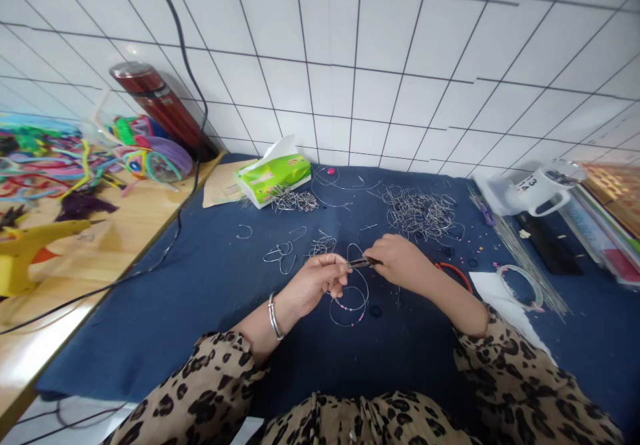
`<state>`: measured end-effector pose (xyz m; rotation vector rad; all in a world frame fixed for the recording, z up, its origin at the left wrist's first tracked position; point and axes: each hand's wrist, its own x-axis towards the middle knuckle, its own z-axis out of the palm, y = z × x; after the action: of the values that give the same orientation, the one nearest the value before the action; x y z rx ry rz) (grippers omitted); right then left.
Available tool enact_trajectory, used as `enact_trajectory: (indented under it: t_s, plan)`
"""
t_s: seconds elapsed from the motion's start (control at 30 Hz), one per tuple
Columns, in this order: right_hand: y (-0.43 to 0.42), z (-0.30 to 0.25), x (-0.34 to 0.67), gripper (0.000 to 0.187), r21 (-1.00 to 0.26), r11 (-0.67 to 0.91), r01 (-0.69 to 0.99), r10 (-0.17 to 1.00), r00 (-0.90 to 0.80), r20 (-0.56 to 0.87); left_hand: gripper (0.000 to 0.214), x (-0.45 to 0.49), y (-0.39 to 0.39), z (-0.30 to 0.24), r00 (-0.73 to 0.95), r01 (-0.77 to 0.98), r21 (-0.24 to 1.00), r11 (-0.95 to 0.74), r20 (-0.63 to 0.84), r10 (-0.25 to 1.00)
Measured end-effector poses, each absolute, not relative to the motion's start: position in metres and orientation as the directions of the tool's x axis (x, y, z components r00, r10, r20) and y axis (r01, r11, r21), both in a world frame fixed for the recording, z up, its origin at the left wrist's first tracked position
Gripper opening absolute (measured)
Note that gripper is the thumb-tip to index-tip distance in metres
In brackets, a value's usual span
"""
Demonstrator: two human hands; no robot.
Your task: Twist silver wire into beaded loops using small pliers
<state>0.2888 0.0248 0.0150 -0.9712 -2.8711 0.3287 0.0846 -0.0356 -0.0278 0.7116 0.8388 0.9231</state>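
Leopard-print sleeves (193, 391) come nearest, reaching up from below toward a pair of pliers (364, 262) above a dark blue cloth (175, 338). Far left of the pliers, a yellow glue gun (43, 248) sits on a wooden surface, with colourful fuzzy stems (50, 171) beyond it. Also to their left, but farther back, a dark red flask (163, 105) leans, then comes a green tissue pack (275, 175). Just left of the pliers, the left hand (316, 283) pinches a thin beaded wire (345, 307) between thumb and forefinger at the tool's tip; its pink-beaded loops are just below the pliers. I cannot tell whether the jaws grip the wire. At the pliers' other end, the right hand (405, 261) has its fingers closed around the handles. Beyond and right of the pliers lies a tangled heap of bent wires (420, 211). Well to their right are a coil of clear tubing (523, 285), straight wires (535, 265) and, farther back, a white mug (540, 188).
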Motion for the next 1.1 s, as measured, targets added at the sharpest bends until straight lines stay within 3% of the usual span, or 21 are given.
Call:
enact_trajectory:
  t_s: [0.37, 0.6, 0.7, 0.83, 0.97, 1.1]
  plan:
    - [0.017, 0.031, 0.288, 0.024, 0.100, 0.838, 0.537, 0.520, -0.840, 0.153, 0.008, 0.084, -0.035, -0.030, 0.333, -0.374, 0.829, 0.415, -0.298, 0.895]
    - [0.010, 0.035, 0.285, 0.028, 0.149, 0.813, 0.564, 0.540, -0.824, 0.170, 0.009, 0.085, -0.036, -0.028, 0.310, -0.391, 0.828, 0.402, -0.293, 0.904]
    - [0.016, 0.032, 0.289, 0.022, 0.039, 0.798, 0.601, 0.594, -0.796, 0.116, 0.010, 0.084, -0.035, -0.027, 0.299, -0.396, 0.826, 0.401, -0.296, 0.907]
    - [0.034, 0.029, 0.299, 0.013, -0.239, 0.762, 0.602, 0.611, -0.791, -0.042, 0.011, 0.082, -0.032, -0.028, 0.277, -0.396, 0.825, 0.403, -0.311, 0.909]
    - [0.036, 0.034, 0.299, 0.022, -0.525, 0.545, 0.654, 0.744, -0.666, -0.058, 0.012, 0.082, -0.033, -0.029, 0.276, -0.384, 0.829, 0.408, -0.318, 0.907]
    - [0.019, 0.037, 0.284, 0.027, -0.745, 0.382, 0.547, 0.776, -0.628, -0.063, 0.011, 0.085, -0.035, -0.029, 0.292, -0.357, 0.843, 0.402, -0.309, 0.905]
